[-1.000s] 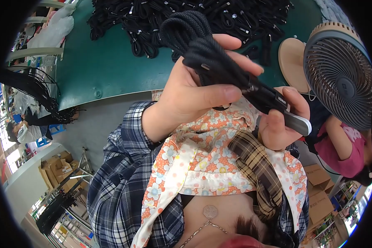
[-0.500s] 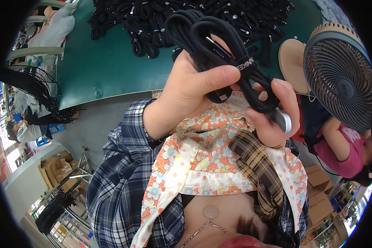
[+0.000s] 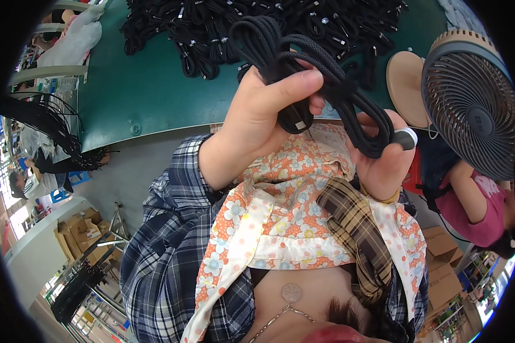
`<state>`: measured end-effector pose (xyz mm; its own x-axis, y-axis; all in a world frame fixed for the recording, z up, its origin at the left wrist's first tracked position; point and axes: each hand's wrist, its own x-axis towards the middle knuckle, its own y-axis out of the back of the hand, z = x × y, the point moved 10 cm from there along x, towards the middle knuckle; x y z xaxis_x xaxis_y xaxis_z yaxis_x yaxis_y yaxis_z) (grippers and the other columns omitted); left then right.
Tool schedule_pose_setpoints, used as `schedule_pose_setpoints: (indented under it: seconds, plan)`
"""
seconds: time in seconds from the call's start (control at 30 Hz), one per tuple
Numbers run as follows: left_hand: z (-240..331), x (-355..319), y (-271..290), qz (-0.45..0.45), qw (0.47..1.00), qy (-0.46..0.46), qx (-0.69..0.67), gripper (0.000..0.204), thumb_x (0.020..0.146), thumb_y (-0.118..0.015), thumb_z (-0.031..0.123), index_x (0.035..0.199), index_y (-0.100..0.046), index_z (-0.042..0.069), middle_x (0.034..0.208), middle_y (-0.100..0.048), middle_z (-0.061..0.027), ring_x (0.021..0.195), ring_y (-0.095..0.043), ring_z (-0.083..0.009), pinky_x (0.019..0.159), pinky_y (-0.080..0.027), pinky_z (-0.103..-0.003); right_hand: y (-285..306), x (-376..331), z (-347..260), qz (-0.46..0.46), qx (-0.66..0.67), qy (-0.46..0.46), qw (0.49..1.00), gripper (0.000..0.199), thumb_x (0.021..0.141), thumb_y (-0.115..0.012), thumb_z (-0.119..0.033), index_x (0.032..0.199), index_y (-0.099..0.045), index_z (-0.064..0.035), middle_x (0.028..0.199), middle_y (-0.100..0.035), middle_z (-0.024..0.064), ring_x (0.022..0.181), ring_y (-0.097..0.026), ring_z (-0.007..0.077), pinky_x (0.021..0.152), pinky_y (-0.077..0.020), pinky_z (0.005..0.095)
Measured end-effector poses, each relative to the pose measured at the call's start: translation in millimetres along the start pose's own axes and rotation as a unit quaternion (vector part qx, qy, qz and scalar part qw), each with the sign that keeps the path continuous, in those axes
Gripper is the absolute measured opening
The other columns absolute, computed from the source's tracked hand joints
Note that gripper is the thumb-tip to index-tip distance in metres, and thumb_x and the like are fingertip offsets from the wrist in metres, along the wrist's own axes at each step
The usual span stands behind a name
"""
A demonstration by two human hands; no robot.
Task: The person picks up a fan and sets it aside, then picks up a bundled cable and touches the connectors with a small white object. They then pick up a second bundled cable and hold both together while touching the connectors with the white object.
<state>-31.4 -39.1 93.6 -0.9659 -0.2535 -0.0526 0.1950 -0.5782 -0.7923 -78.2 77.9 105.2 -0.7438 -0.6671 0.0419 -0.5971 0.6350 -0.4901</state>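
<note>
The left hand (image 3: pixel 252 114) grasps a black cable bundle (image 3: pixel 349 106) near its upper loops, thumb laid across the front and fingers wrapped behind. The right hand (image 3: pixel 377 168) grips the lower end, fingers curled about the loop there; a grey piece with a white rim (image 3: pixel 405 138) shows between its thumb and fingers, and whether it belongs to the cable I cannot tell. The bundle is held up in front of the floral apron (image 3: pixel 292 211), off the table, slanting from upper left down to the right hand. A dark connector (image 3: pixel 299 124) juts out just below the left fingers.

The cable is already coiled and looks gathered at its middle, though that part is blurred; I judge it mid-handling, not yet set down. The left forearm angles upward, while the right hand sits lower, turned inward.

Beyond, the green table (image 3: pixel 154 100) bears a heap of similar black bundles (image 3: pixel 212 31); which are finished and which are left cannot be told. A fan (image 3: pixel 469 108) stands to the right
</note>
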Motion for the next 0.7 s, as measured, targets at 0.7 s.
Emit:
schedule_pose_setpoints:
  seconds: [0.7]
  plan:
    - [9, 5, -6, -0.061, 0.996, -0.062, -0.018, 0.035, 0.081, -0.043, 0.016, 0.115, -0.039, 0.006, 0.101, -0.05, -0.0083, 0.079, -0.05, -0.0141, 0.067, -0.039, -0.027, -7, 7, 14, -0.024, 0.013, -0.089, 0.996, 0.036, 0.084, -0.044, -0.025, 0.103, -0.045, 0.0054, 0.065, -0.053, 0.009, 0.042, -0.043, 0.0064, 0.038, -0.0315, 0.0158]
